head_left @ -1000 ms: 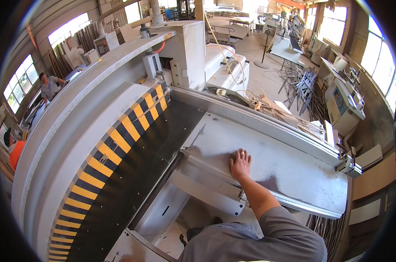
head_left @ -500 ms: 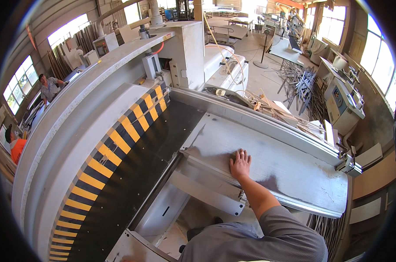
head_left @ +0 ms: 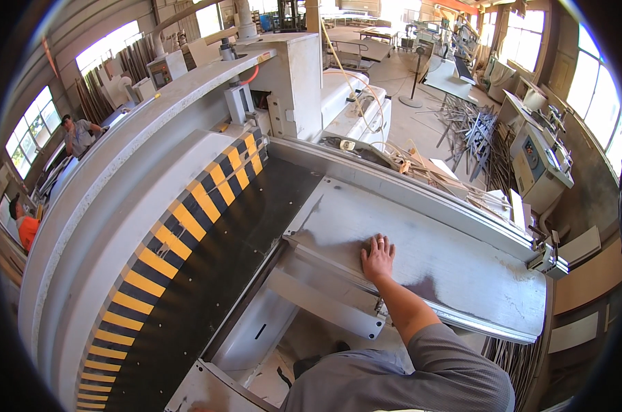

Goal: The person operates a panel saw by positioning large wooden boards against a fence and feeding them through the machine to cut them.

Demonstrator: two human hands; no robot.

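1. On the flat grey metal counter (head_left: pixel 455 268) of a large machine, the right hand (head_left: pixel 377 257) lies palm down, its grip apart: fingers spread and flat on the sheet, closed on nothing.
2. That hand rests near the front edge of the counter, just above a long metal rail (head_left: pixel 338 264) that runs slantwise along the edge; the forearm comes up from a grey ribbed sleeve (head_left: pixel 421 378) at the lower edge of the view.
3. At the very bottom, a sliver of what may be the left hand (head_left: pixel 200 408) touches a pale metal panel (head_left: pixel 211 391); whether its grip is apart or together cannot be told.
4. Left of the counter, a matte black bed (head_left: pixel 256 226) slopes away, edged by a band of yellow and black stripes (head_left: pixel 180 226).
5. Beyond the stripes rises a broad curved housing (head_left: pixel 98 220) of smooth grey metal, topped by a speckled pale rim.
6. Behind the counter, wood offcuts (head_left: pixel 428 168) lie in a loose heap along the back fence.
7. Farther off, on the concrete floor, a tangled pile of thin metal rods (head_left: pixel 472 127) lies.
8. At far left, two people (head_left: pixel 77 134) stand by the windows.
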